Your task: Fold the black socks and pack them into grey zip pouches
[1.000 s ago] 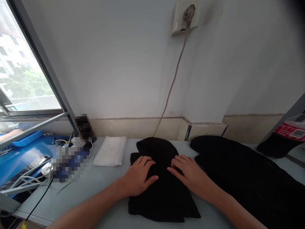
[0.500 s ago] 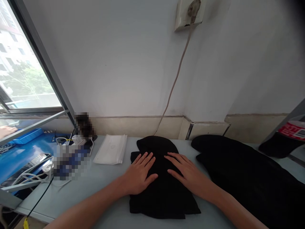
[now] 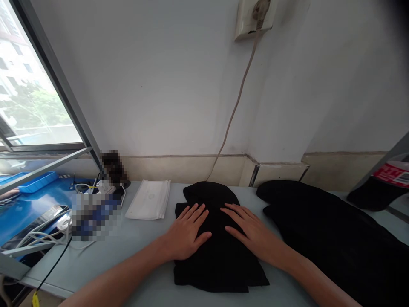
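A piece of black cloth [image 3: 217, 268] with a rounded top end lies flat on the pale table [image 3: 153, 273] in the middle of the head view. My left hand [image 3: 188, 232] rests palm down on its left side, fingers spread. On the right side of the same cloth lies my right hand [image 3: 247, 230], also flat, with its thumb apart. Neither hand grips anything. To the right of my right hand is a second, larger piece of black cloth [image 3: 322, 230], which runs out of view.
A stack of white sheets or bags [image 3: 150, 199] lies left of the cloth. A dark-filled bottle with a red label [image 3: 377, 192] tilts at the right. A cord [image 3: 238, 98] hangs from the wall socket. Cables [image 3: 41, 236] and a blue tray [image 3: 38, 182] are at the left.
My hands and the black cloth look the same as before. At the far left edge, another person's hand has shifted lower in the view.
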Demonstrator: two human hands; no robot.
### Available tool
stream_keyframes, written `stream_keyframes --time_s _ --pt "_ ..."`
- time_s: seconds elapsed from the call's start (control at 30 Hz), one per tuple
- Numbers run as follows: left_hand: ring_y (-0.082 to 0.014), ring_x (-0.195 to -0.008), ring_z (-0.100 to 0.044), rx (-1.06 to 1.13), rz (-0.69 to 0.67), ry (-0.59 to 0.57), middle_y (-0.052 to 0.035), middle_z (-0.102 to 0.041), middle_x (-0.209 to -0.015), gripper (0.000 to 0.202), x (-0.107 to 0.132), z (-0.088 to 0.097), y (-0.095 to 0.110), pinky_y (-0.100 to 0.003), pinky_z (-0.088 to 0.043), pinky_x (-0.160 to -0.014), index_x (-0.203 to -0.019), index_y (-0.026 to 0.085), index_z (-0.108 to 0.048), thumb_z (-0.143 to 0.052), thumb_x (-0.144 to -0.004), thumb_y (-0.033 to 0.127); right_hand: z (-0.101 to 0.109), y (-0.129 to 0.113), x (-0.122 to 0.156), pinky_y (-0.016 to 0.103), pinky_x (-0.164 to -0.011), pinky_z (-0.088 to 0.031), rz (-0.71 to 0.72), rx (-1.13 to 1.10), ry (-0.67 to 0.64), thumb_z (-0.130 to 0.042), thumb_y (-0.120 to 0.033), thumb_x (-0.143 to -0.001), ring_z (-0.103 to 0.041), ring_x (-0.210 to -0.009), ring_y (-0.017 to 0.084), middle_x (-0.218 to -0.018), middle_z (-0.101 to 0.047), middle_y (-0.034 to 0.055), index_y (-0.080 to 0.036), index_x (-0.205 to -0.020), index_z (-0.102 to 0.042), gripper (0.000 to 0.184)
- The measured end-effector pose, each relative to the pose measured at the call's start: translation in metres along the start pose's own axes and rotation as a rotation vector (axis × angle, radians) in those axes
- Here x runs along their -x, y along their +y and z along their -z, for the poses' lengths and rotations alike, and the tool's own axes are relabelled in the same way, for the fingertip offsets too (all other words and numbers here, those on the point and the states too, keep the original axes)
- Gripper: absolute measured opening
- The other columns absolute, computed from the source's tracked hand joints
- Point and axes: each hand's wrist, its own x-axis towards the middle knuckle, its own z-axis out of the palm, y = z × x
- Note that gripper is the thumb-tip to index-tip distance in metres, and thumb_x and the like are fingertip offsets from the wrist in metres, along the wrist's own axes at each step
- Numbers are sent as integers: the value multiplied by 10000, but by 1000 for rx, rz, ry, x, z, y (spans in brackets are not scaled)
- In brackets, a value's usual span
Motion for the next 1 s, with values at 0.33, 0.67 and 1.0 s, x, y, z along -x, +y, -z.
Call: stream_keyframes --time_s 0.33,0.67,1.0 --pt "-264 -1586 -130 29 31 -34 -53 -163 -1709 666 0 6 4 -534 -205 -1288 -1639 253 -217 -267 -1071 598 0 0 0 541 -1219 -371 -6 -6 3 -372 -650 -1019 -339 -1528 317 -1639 -425 66 -307 -1551 -460 638" --pt "-271 -1583 -138 19 15 -8 -63 -170 -1705 658 1 4 3 -545 -216 -1282 -1642 264 -199 -285 -1074 583 -1 1 1 572 -1279 -214 2 -10 -48 -358 -666 -1016 -231 -1570 301 -1691 -321 60 -292 -1609 -351 701" --pt "-283 -1580 -146 -6 24 23 -59 -170 -1706 665 1 2 -4 -560 -215 -1276 -1645 295 -177 -333 -1066 583 3 -4 6 632 -1267 -133 40 9 -116 -442 -706 -966 -76 -1580 336 -1726 -136 40 -322 -1661 -126 854"
